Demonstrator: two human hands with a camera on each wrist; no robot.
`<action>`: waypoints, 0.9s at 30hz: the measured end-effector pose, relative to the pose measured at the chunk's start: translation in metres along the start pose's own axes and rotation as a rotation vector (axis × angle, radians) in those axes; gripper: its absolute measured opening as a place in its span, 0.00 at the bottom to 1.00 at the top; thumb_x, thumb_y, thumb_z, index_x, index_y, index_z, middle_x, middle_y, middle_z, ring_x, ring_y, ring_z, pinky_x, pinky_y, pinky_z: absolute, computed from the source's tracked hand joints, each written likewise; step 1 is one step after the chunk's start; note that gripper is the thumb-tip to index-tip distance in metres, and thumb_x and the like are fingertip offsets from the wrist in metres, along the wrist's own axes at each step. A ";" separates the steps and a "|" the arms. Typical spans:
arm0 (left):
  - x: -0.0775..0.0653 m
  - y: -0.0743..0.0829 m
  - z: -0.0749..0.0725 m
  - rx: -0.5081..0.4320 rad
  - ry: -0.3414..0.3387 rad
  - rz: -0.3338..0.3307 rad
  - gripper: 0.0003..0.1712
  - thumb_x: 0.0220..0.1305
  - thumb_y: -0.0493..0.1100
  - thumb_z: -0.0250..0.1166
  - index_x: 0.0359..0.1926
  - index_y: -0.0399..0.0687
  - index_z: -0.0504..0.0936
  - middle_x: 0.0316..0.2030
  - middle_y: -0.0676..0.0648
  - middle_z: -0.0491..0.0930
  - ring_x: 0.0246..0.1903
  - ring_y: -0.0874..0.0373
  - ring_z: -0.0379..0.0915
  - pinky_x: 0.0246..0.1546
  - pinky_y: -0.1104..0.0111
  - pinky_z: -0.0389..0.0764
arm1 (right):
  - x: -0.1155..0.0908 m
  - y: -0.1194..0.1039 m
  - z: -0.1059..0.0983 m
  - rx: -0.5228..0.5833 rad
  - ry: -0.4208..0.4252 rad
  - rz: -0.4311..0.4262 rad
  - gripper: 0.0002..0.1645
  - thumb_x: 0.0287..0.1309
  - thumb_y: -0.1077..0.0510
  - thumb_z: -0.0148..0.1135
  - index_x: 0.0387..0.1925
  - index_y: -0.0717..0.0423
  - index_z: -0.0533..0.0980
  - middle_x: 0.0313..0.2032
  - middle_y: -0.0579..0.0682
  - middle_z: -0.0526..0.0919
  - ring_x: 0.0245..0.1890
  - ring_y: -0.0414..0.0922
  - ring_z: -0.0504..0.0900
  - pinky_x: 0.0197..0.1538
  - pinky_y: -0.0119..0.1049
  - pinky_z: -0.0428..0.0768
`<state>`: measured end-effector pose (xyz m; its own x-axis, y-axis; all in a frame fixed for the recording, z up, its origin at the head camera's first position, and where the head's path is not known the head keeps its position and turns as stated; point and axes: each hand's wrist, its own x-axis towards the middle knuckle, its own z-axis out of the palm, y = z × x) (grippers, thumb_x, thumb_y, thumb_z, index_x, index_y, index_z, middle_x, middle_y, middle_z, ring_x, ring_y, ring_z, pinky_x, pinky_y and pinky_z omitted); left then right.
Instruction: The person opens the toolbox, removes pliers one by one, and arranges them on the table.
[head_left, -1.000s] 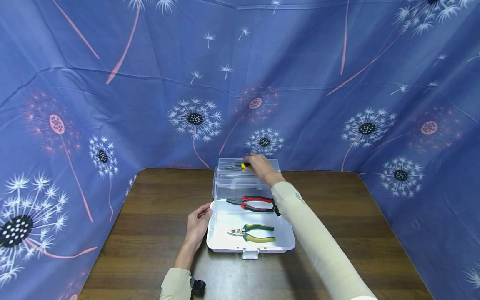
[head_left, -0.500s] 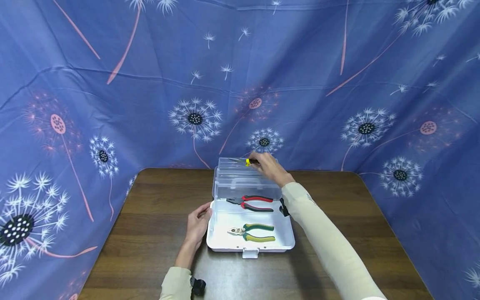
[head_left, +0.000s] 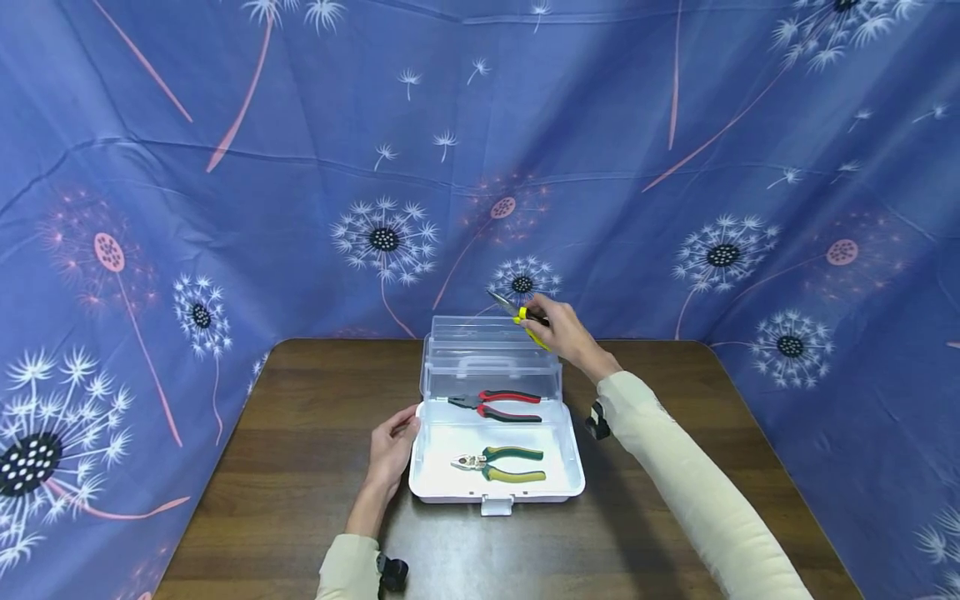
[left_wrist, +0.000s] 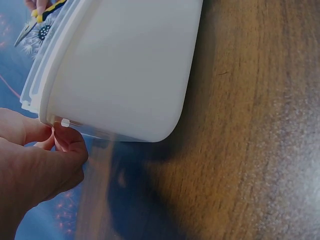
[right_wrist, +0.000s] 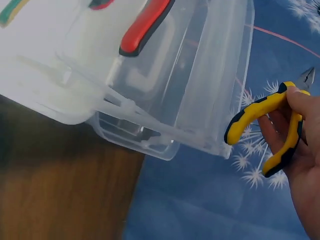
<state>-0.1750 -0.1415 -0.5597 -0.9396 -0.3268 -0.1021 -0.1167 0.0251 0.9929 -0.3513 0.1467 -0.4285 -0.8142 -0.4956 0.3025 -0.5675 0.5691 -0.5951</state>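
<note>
My right hand [head_left: 564, 333] grips long-nose pliers [right_wrist: 257, 111] with yellow and black handles, raised beyond the back right corner of the toolbox. Their jaws point up and to the left in the head view. The white toolbox [head_left: 424, 482] stands open with clear stepped trays [head_left: 480, 356] folded out at the back. At its left side, my left hand [head_left: 390, 457] pinches the rim near the hinge between thumb and fingers. Red and black pliers [head_left: 467, 402] rest across the box's rear part. Green and yellow combination pliers [head_left: 517, 477] lie on the white bottom nearer the front.
The brown wooden table [head_left: 315, 433] carries the toolbox near its far edge. A white latch [head_left: 497, 506] hangs from the box's front. Blue dandelion-print cloth [head_left: 300, 233] stands behind the table and along both sides.
My right hand has lifted the long-nose pliers out of the upper clear tray and drawn them up and to the right. The left hand keeps its place at the box's rim.
</note>
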 end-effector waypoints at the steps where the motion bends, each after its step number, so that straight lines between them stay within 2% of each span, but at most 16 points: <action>1: 0.000 0.000 0.000 0.006 0.000 0.003 0.17 0.74 0.34 0.60 0.60 0.32 0.81 0.53 0.35 0.81 0.49 0.51 0.77 0.47 0.74 0.77 | -0.003 0.001 -0.002 0.017 0.006 0.031 0.13 0.70 0.60 0.64 0.52 0.63 0.77 0.44 0.59 0.87 0.42 0.53 0.86 0.46 0.50 0.84; 7: 0.000 0.000 -0.001 -0.008 -0.014 -0.022 0.18 0.75 0.35 0.59 0.61 0.32 0.80 0.55 0.34 0.80 0.52 0.48 0.76 0.47 0.75 0.75 | -0.020 0.009 -0.009 0.125 0.075 0.198 0.12 0.69 0.58 0.66 0.50 0.58 0.78 0.42 0.56 0.87 0.40 0.54 0.87 0.37 0.44 0.84; 12: -0.002 0.002 -0.001 -0.013 -0.010 -0.038 0.19 0.76 0.36 0.59 0.63 0.32 0.79 0.57 0.34 0.79 0.54 0.47 0.75 0.46 0.76 0.75 | -0.033 0.017 -0.012 0.256 0.138 0.274 0.15 0.68 0.60 0.67 0.51 0.64 0.78 0.44 0.62 0.87 0.41 0.61 0.87 0.38 0.37 0.86; 14: -0.002 0.002 -0.001 -0.017 -0.010 -0.043 0.19 0.75 0.36 0.60 0.63 0.33 0.79 0.57 0.34 0.79 0.54 0.46 0.75 0.46 0.77 0.75 | -0.038 0.020 -0.013 0.329 0.164 0.309 0.17 0.67 0.61 0.68 0.52 0.67 0.77 0.45 0.64 0.85 0.42 0.59 0.88 0.40 0.36 0.87; 16: -0.002 0.002 0.000 -0.013 -0.011 -0.038 0.19 0.76 0.36 0.60 0.63 0.33 0.79 0.57 0.34 0.79 0.55 0.46 0.75 0.46 0.76 0.74 | -0.045 0.023 -0.015 0.400 0.185 0.344 0.17 0.67 0.62 0.67 0.53 0.69 0.77 0.46 0.66 0.84 0.40 0.53 0.88 0.41 0.36 0.87; 21: -0.002 0.002 0.000 -0.012 -0.014 -0.028 0.19 0.75 0.36 0.59 0.62 0.32 0.80 0.57 0.34 0.79 0.54 0.46 0.75 0.46 0.76 0.74 | -0.062 0.032 -0.019 0.562 0.244 0.395 0.20 0.66 0.66 0.67 0.54 0.74 0.74 0.46 0.68 0.83 0.36 0.40 0.88 0.46 0.44 0.86; 24: -0.001 0.001 0.000 -0.012 -0.015 -0.024 0.19 0.76 0.35 0.59 0.62 0.32 0.80 0.57 0.34 0.79 0.53 0.47 0.75 0.45 0.76 0.75 | -0.073 0.038 -0.020 0.621 0.270 0.415 0.21 0.66 0.67 0.67 0.54 0.77 0.73 0.44 0.64 0.85 0.35 0.39 0.88 0.48 0.47 0.85; 27: -0.001 0.001 0.000 -0.009 -0.014 -0.024 0.18 0.76 0.35 0.59 0.62 0.32 0.80 0.56 0.34 0.79 0.52 0.48 0.75 0.45 0.76 0.75 | -0.085 0.043 -0.019 0.651 0.290 0.437 0.21 0.66 0.67 0.66 0.54 0.78 0.72 0.41 0.58 0.87 0.34 0.39 0.88 0.46 0.42 0.85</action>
<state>-0.1741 -0.1412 -0.5588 -0.9409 -0.3142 -0.1266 -0.1363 0.0089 0.9906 -0.3086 0.2259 -0.4654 -0.9943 -0.0793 0.0707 -0.0809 0.1337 -0.9877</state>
